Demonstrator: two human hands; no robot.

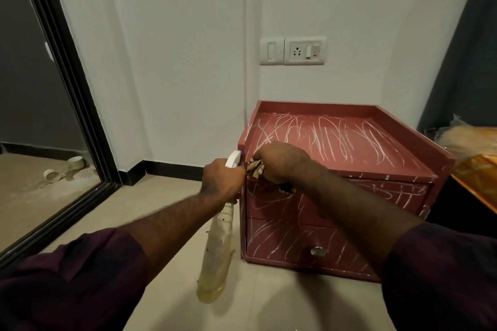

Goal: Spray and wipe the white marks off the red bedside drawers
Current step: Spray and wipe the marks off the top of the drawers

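both hands are working near six o'clock: left hand is gripping the spray bottle, right hand is clutching a cloth at a top corner of the red drawers, sitting at four o'clock. white marks are covering top and fronts, so nearly all the wiping is looking undone.

The right hand hides most of the cloth

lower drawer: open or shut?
Shut. The lower drawer has its front flush with the cabinet frame; no gap or interior shows.
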